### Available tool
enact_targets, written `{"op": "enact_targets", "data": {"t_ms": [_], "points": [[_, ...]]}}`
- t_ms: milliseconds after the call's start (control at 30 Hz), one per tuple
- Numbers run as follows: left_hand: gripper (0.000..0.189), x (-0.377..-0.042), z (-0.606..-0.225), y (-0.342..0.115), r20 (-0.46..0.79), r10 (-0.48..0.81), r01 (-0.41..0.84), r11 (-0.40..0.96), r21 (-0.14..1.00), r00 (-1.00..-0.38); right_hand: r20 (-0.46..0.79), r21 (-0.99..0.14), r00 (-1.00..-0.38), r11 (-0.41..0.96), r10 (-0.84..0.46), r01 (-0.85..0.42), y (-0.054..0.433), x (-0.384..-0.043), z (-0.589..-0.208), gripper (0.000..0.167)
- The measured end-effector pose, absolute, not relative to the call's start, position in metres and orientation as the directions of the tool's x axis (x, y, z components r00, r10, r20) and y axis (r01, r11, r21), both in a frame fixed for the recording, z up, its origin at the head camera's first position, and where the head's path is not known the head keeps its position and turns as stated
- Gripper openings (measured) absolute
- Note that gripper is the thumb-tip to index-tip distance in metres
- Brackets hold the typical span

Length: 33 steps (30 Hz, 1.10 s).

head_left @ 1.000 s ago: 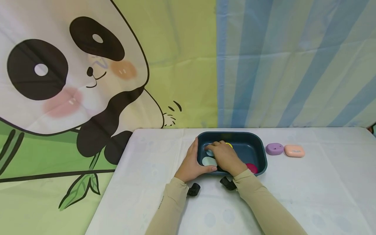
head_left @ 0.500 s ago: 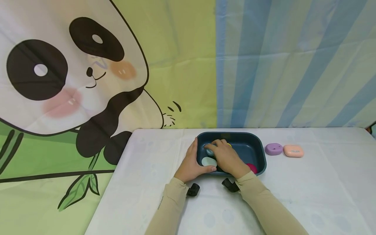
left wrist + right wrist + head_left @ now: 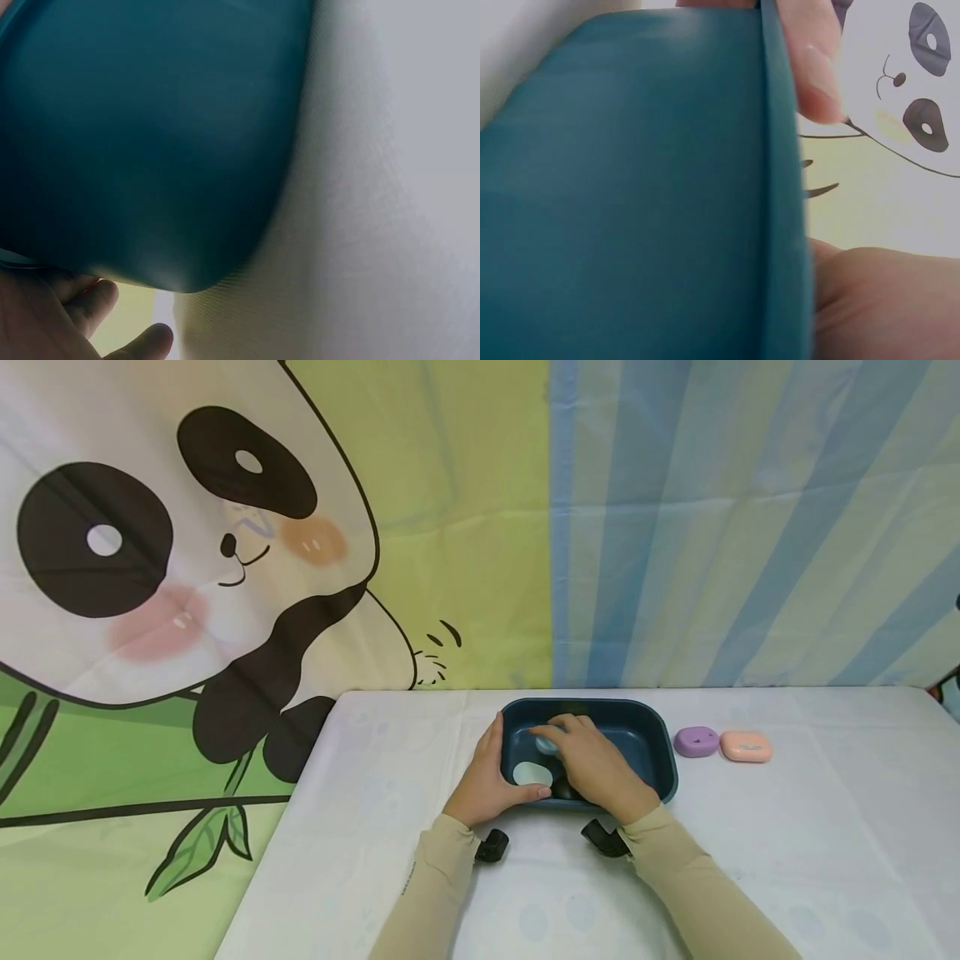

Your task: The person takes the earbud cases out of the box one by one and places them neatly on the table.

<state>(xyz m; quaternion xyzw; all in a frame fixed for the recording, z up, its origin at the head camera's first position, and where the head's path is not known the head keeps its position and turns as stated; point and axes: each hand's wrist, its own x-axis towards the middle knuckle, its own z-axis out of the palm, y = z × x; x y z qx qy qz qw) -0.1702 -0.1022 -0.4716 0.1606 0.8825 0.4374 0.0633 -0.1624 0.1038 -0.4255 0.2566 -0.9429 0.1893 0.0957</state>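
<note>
The right hand [image 3: 596, 764] is reaching over the front rim into the dark blue rectangular tray [image 3: 637, 742], its fingers bending downward and holding a pale blue rounded piece [image 3: 547, 745], which the hand is partly covering. The left hand [image 3: 487, 781] is gripping the tray's front left corner, its fingers lying along the outer left wall and its thumb pressing near the front rim. Just beside that thumb, inside the tray, a pale mint oval piece [image 3: 533, 774] is lying near the left wall. Both arms are wearing beige sleeves [image 3: 429, 881], with a black device [image 3: 491, 846] sticking out at each wrist. The tray is resting on a white tablecloth [image 3: 840, 827] near the table's far edge. Just beyond its right side, a purple rounded case [image 3: 696, 742] is sitting next to a peach rounded case [image 3: 746, 747]. Behind the table, a panda-printed backdrop [image 3: 465, 527] is hanging, showing blue stripes on its right side.
</note>
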Motion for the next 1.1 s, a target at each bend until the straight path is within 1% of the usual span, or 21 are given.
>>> {"op": "enact_targets", "data": {"t_ms": [400, 633, 967, 1100], "points": [[0.131, -0.171, -0.473, -0.102, 0.03, 0.334, 0.228, 0.571, 0.789, -0.942, 0.318, -0.316, -0.848, 0.796, -0.424, -0.517, 0.123, -0.153, -0.417, 0.049], [0.132, -0.17, -0.471, -0.101, 0.026, 0.332, 0.222, 0.568, 0.793, -0.943, 0.343, -0.29, -0.84, 0.804, -0.419, -0.519, 0.137, -0.148, -0.412, 0.049], [0.133, -0.171, -0.471, -0.102, 0.018, 0.332, 0.216, 0.572, 0.791, -0.943, 0.333, -0.285, -0.86, 0.828, -0.387, -0.483, 0.153, -0.141, -0.407, 0.049], [0.133, -0.17, -0.471, -0.102, 0.014, 0.334, 0.214, 0.571, 0.792, -0.943, 0.343, -0.275, -0.858, 0.833, -0.382, -0.48, 0.162, -0.139, -0.405, 0.05]]}}
